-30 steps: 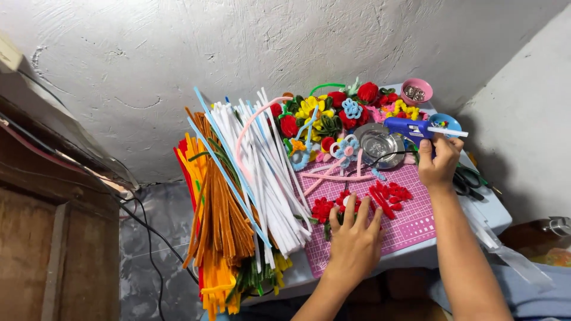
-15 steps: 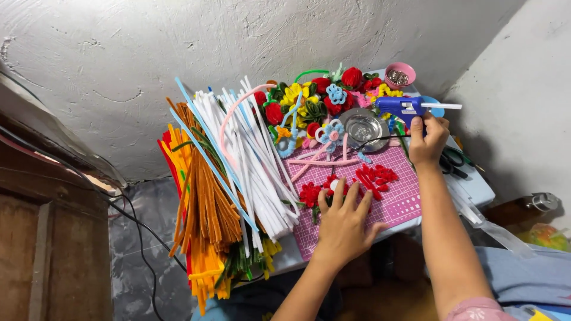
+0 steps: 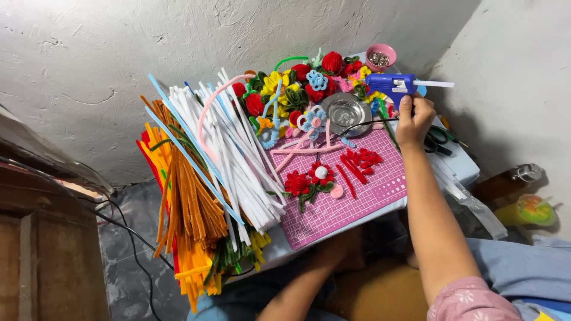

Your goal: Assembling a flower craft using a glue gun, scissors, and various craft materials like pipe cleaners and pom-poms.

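— So, where is the glue gun?

— My right hand (image 3: 414, 120) is wrapped around the blue glue gun (image 3: 392, 85), held just above the back edge of the pink cutting mat (image 3: 363, 196) (near the metal dish (image 3: 345, 112)).

— And your left?

— My left hand (image 3: 342, 249) is below the table edge; I cannot tell its fingers.

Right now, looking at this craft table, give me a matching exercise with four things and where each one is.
Things:
1. blue plastic glue gun
2. small pink bowl
3. bundle of white pipe cleaners
4. red pipe-cleaner flower

Places:
A. on the pink cutting mat
B. at the far edge by the wall
C. in the right hand
D. left of the mat

Pairs: 1-C, 2-B, 3-D, 4-A
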